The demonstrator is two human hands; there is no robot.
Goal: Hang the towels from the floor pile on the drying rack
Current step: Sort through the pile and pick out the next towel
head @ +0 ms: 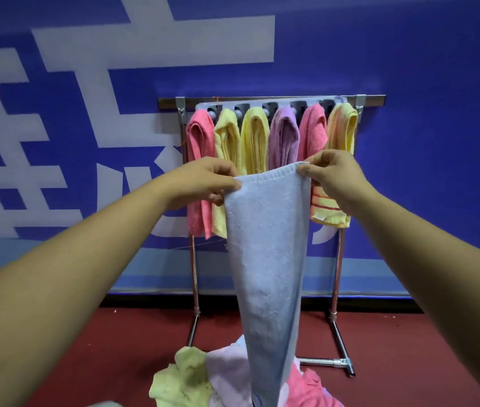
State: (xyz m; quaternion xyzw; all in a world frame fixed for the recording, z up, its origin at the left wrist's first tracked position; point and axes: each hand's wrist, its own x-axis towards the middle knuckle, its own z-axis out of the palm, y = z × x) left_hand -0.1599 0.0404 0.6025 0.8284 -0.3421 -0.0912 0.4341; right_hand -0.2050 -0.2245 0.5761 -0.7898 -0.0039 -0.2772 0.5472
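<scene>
A light blue towel hangs lengthwise in front of me, held up by its top edge. My left hand pinches its left top corner and my right hand pinches the right one. Behind it stands the metal drying rack against the wall, with several towels draped over its arms: pink, yellow, purple and others. The floor pile of pale green, lilac and pink towels lies below the blue towel's lower end.
A blue wall with large white lettering stands directly behind the rack. Red carpet covers the floor. The rack's chrome legs and foot bar reach forward on the right of the pile.
</scene>
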